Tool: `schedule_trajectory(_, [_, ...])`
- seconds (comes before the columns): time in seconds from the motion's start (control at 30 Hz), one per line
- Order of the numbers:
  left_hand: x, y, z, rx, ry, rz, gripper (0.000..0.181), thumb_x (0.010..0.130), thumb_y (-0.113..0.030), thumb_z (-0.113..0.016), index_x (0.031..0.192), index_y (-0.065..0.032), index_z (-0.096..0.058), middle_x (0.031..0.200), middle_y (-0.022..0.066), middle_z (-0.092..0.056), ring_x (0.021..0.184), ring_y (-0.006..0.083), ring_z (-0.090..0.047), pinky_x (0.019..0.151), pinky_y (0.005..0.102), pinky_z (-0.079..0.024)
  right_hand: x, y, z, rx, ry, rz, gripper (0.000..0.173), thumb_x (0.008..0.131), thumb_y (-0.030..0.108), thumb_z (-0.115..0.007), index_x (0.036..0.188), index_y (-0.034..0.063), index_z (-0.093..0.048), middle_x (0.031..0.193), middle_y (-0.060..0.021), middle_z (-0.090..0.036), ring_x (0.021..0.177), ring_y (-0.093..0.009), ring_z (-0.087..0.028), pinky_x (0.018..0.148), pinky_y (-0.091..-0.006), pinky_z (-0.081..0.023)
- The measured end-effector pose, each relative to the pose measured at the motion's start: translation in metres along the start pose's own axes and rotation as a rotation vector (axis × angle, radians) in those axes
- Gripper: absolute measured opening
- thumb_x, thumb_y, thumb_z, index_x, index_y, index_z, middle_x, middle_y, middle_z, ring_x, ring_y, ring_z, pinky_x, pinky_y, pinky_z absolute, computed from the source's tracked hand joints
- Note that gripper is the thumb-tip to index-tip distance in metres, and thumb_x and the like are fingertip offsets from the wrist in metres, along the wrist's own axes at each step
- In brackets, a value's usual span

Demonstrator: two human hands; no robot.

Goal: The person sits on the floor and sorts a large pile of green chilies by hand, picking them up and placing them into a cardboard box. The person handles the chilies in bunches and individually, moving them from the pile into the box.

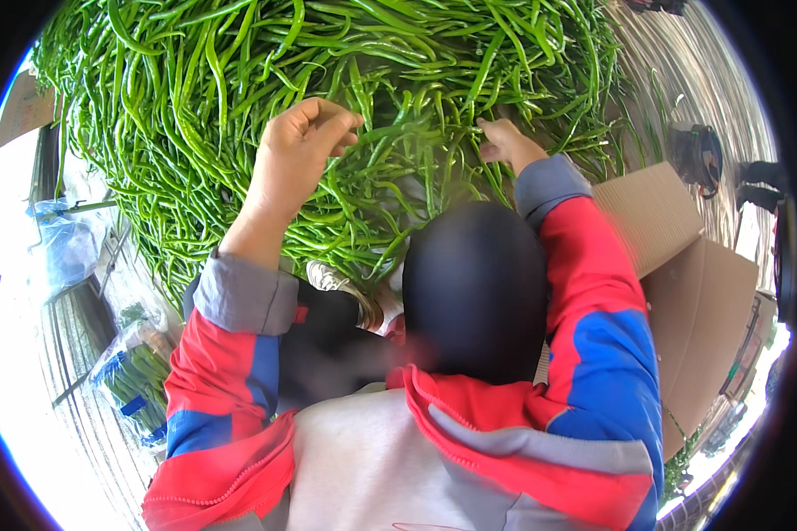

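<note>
A large heap of long green chili peppers [192,119] fills the view before me. Above its left middle, my left hand [309,136] has its fingers curled and the thumb near the index finger; whether a pepper stem is between them cannot be told. Farther right, my right hand [501,143] is low among the peppers, its fingertips partly hidden, so I cannot tell what it grips. Between both hands some peppers look blurred.
At the right stands an open cardboard box [697,318] with a raised flap. Clear plastic bags lie at the left, one holding bundled green vegetables [136,385]. A shoe [332,279] rests at the heap's near edge. A dark round object [697,159] is at upper right.
</note>
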State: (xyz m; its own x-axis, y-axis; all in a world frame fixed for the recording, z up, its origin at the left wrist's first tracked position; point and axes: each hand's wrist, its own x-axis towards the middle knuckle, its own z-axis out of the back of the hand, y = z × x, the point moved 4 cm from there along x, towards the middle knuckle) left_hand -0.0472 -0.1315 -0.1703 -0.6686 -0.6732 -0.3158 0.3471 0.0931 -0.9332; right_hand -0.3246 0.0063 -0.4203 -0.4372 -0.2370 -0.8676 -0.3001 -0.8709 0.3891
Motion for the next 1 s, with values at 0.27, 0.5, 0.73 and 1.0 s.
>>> schedule_trajectory(0.27, [0.012,0.016,0.020,-0.083,0.000,0.052,0.016,0.091,-0.014,-0.053,0.093,0.0000,-0.060,0.095,0.0072,-0.065,0.078,0.0092,-0.058,0.071,0.0229,-0.046,-0.012,0.022,0.000,0.935,-0.316,0.063,0.011,0.084,0.008,-0.040,0.088,0.0010,-0.046,0.080,-0.0127,-0.052,0.065,-0.025,-0.056,0.058,-0.0420,-0.054])
schedule_trajectory(0.5, [0.032,0.006,-0.009,-0.162,0.115,0.000,0.015,0.091,-0.013,-0.052,0.093,0.0000,-0.060,0.092,0.0063,-0.065,0.077,0.0084,-0.058,0.070,0.0220,-0.046,0.002,0.077,0.002,0.751,-0.271,0.372,0.011,0.082,0.009,-0.061,0.086,-0.0007,-0.057,0.080,-0.0095,-0.060,0.055,-0.018,-0.053,0.050,-0.0276,-0.046])
schedule_trajectory(0.73, [0.036,0.011,0.001,-0.173,-0.012,0.037,0.016,0.091,-0.013,-0.052,0.098,-0.0003,-0.058,0.094,0.0054,-0.064,0.079,0.0081,-0.057,0.070,0.0218,-0.046,-0.134,0.094,-0.057,0.715,0.150,0.504,0.014,0.089,0.017,-0.053,0.082,0.0060,-0.058,0.069,-0.0046,-0.057,0.061,-0.015,-0.050,0.057,-0.0285,-0.041])
schedule_trajectory(1.0, [0.035,0.016,-0.026,-0.401,-0.021,-0.047,0.028,0.084,-0.012,-0.064,0.104,0.0004,-0.048,0.084,0.0085,-0.061,0.074,0.0159,-0.061,0.066,0.0291,-0.050,-0.225,0.088,-0.084,-0.618,0.649,1.321,0.031,0.082,0.028,-0.063,0.098,0.0001,-0.063,0.081,-0.0102,-0.067,0.078,-0.022,-0.064,0.074,-0.0328,-0.049])
